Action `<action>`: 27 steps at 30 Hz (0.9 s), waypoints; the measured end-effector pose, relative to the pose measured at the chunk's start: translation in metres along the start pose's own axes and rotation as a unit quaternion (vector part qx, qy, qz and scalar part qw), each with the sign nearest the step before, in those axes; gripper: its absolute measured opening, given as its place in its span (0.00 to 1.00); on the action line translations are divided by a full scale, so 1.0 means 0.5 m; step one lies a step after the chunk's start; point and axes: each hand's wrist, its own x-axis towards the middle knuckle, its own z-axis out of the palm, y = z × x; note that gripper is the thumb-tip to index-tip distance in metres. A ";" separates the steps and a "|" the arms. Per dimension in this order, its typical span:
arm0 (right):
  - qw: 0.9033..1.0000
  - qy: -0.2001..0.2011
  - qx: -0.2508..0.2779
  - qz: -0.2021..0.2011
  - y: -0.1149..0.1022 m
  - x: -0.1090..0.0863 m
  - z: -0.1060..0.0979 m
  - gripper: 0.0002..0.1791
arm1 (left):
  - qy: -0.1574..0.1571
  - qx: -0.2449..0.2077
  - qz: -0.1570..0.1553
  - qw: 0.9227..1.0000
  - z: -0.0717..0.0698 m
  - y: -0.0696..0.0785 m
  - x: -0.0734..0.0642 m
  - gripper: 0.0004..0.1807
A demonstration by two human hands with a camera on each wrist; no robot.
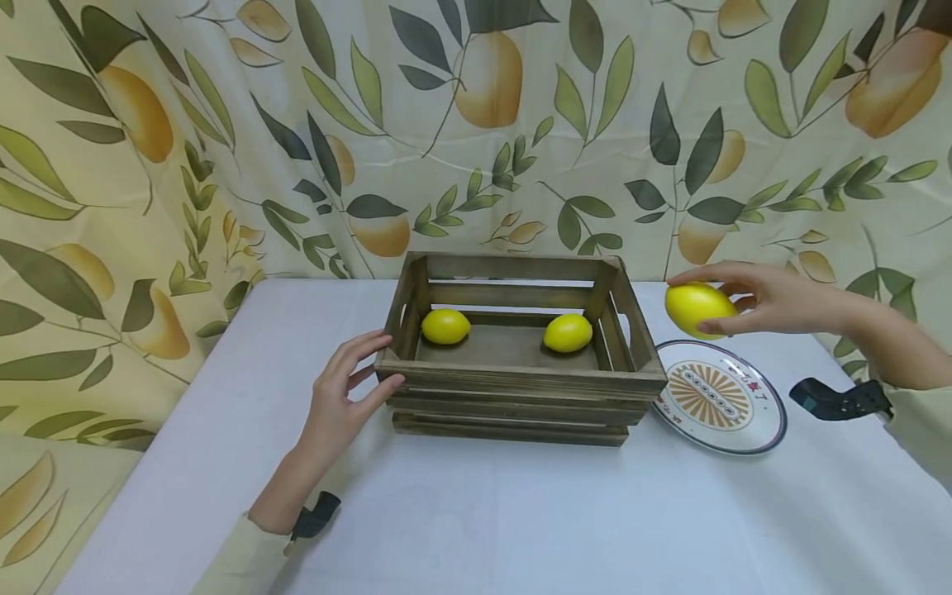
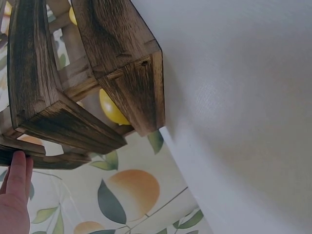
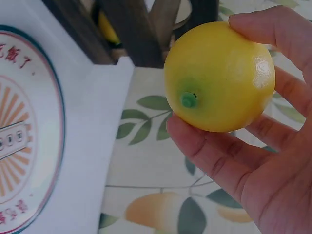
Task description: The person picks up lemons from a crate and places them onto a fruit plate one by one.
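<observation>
A brown slatted wooden crate (image 1: 513,380) stands on the table with two lemons inside, one at the left (image 1: 445,327) and one at the right (image 1: 568,333). My left hand (image 1: 345,397) rests against the crate's left front corner, its fingers fairly straight on the side and the thumb at the front rim. In the left wrist view those fingers (image 2: 18,175) touch the wood from outside. My right hand (image 1: 777,299) holds a third lemon (image 1: 699,310) between thumb and fingers, raised above the far side of the plate. Its green stem end shows in the right wrist view.
A white plate (image 1: 766,413) with a blue rim, a sunburst pattern and red characters lies right of the crate, partly behind its corner. White cloth (image 1: 461,512) covers the table. A fruit-patterned curtain (image 1: 521,190) hangs behind and at the left.
</observation>
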 end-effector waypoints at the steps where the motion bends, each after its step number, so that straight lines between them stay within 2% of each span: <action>1: 1.000 -0.001 0.007 -0.004 0.008 -0.004 0.005 0.34 | 0.001 0.001 -0.002 1.000 -0.001 0.000 -0.001 0.28; 10: 1.000 0.008 0.027 -0.006 0.064 -0.027 0.043 0.32 | 0.003 0.006 0.000 1.000 -0.005 0.000 -0.001 0.29; 18: 0.997 0.002 0.043 0.066 0.108 -0.059 0.082 0.31 | 0.003 -0.002 0.009 1.000 -0.004 -0.002 0.002 0.28; 27: 0.994 0.007 0.025 0.103 0.176 -0.090 0.127 0.31 | 0.000 0.002 0.003 1.000 -0.002 -0.006 0.002 0.28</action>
